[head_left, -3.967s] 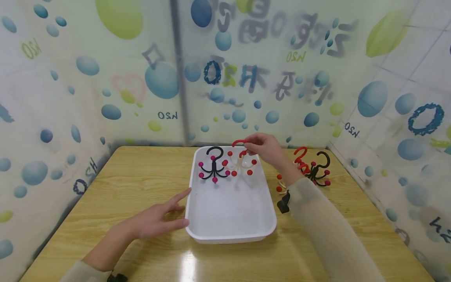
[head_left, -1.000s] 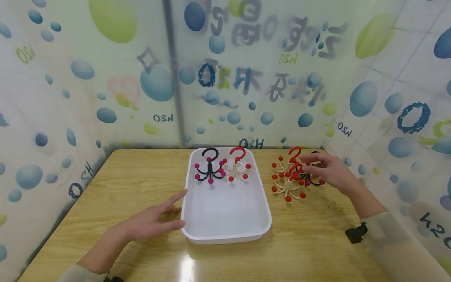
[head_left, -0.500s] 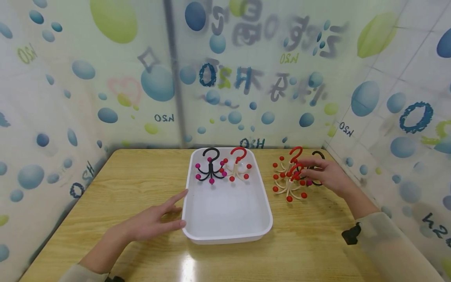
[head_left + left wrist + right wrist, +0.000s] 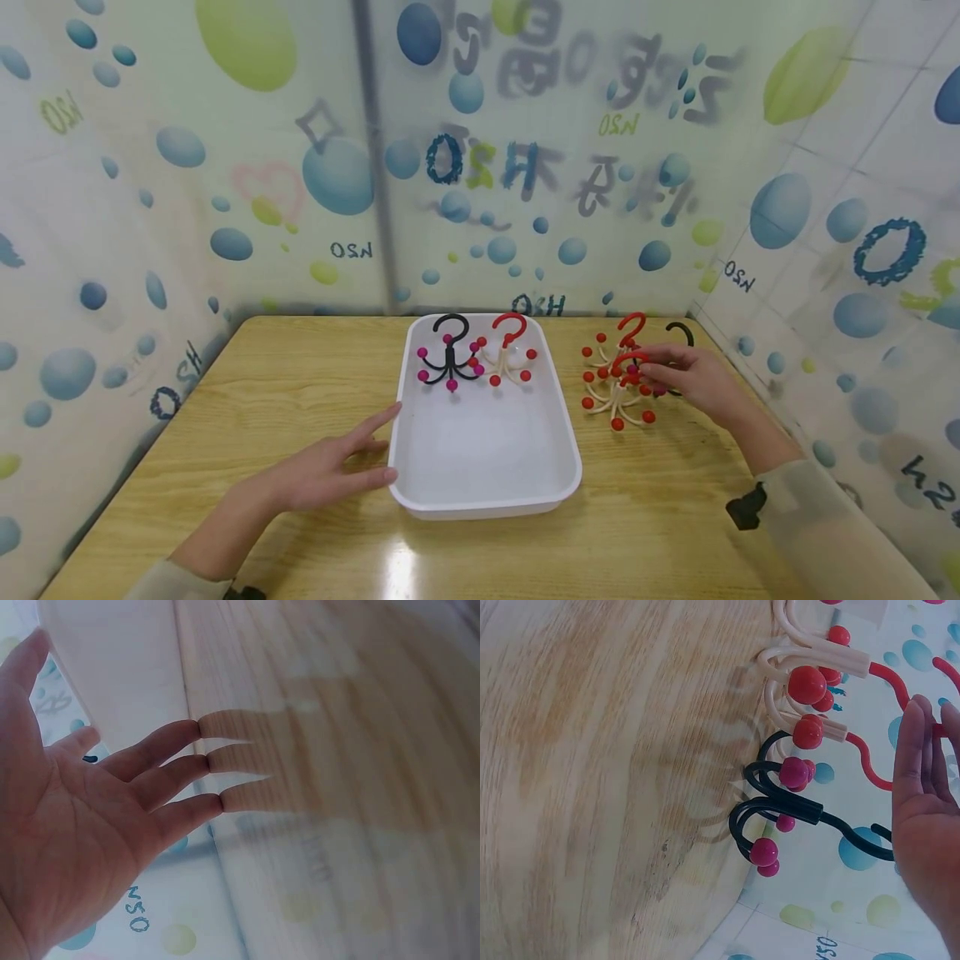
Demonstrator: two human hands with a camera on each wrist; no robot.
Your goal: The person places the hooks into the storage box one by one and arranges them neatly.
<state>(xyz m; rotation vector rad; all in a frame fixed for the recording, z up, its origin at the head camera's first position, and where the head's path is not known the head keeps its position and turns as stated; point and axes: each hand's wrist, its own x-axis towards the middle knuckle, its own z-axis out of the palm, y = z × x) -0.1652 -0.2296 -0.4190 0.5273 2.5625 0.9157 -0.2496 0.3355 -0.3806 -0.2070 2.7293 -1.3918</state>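
My right hand (image 4: 697,379) pinches the red hook of the front cream claw hanger (image 4: 615,404), which has red balls on its arm tips. In the right wrist view, the thumb and fingers of that hand (image 4: 930,780) are at the red hook, close to the cream hanger's stem (image 4: 851,660). Behind it stand another cream claw hanger with a red hook (image 4: 632,325) and a black claw hanger (image 4: 680,333), partly hidden by the hand. My left hand (image 4: 322,471) has its fingers spread, fingertips at the left rim of the white tray (image 4: 483,507).
At the tray's far end, a black claw hanger with magenta balls (image 4: 450,358) stands beside a cream claw hanger with a red hook (image 4: 504,358). The tray rests on a wooden table (image 4: 315,367), with patterned walls (image 4: 262,208) behind and at the sides.
My right hand let go of a cream hanger in the tray, moved right to the hangers on the table, then closed on the front one's red hook. My left hand stayed at the rim.
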